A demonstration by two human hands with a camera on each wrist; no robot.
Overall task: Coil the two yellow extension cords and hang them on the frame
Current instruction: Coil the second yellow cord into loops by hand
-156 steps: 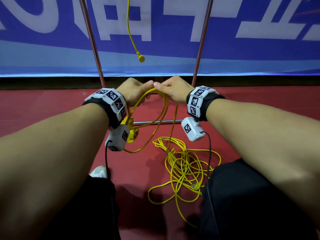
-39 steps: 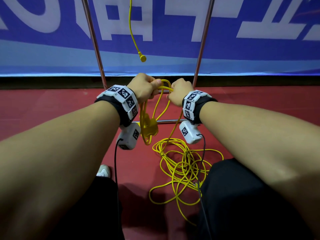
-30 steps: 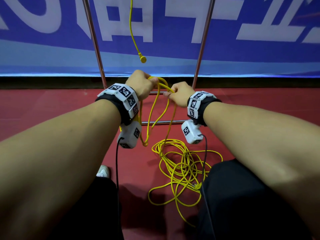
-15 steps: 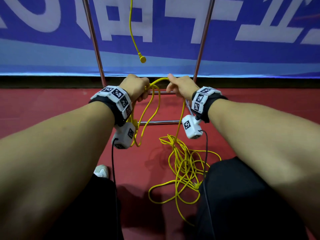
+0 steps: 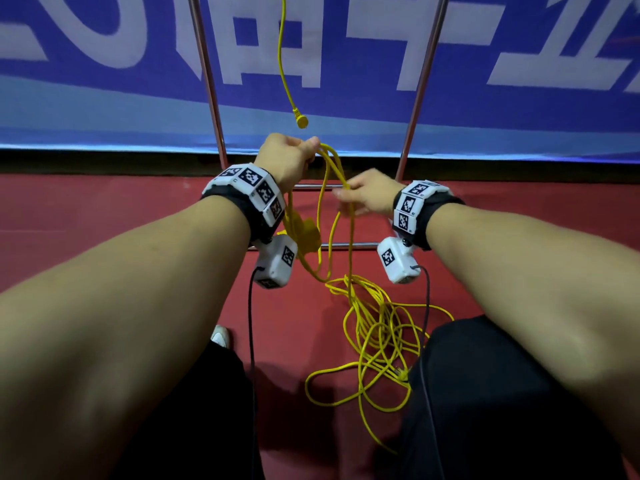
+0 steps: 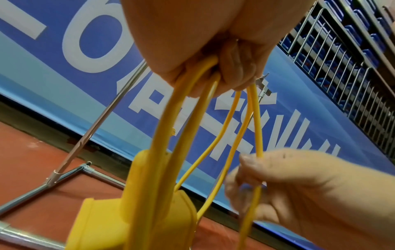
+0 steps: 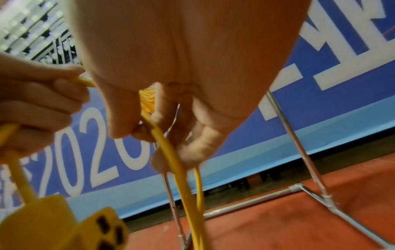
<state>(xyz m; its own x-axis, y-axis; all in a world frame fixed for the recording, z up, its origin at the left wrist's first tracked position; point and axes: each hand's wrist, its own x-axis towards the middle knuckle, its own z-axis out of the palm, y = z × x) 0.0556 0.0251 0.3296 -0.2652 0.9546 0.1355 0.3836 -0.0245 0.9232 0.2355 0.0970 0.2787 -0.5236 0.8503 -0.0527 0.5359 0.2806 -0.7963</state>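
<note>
My left hand (image 5: 290,157) grips the top of several yellow cord loops (image 5: 325,216), raised in front of the metal frame (image 5: 420,84). The cord's yellow socket block (image 5: 308,233) dangles under that hand, large in the left wrist view (image 6: 136,211) and showing its slots in the right wrist view (image 7: 102,230). My right hand (image 5: 367,199), lower and to the right, pinches one cord strand (image 6: 256,148) between thumb and fingers. The loose remainder of the cord (image 5: 377,341) lies tangled on the red floor. A second yellow cord (image 5: 285,64) hangs from the frame, its plug (image 5: 302,122) just above my left hand.
The frame's two upright tubes (image 5: 206,74) and low crossbars (image 5: 349,243) stand against a blue banner wall (image 5: 519,46). My dark-trousered knees (image 5: 485,393) flank the cord pile, and a white shoe (image 5: 220,336) shows at the left. A railing (image 6: 352,76) rises above the banner.
My left hand rose with the loops. My right hand dropped lower and slid down the strand, away from the left hand. The socket block swung back into view under the left wrist.
</note>
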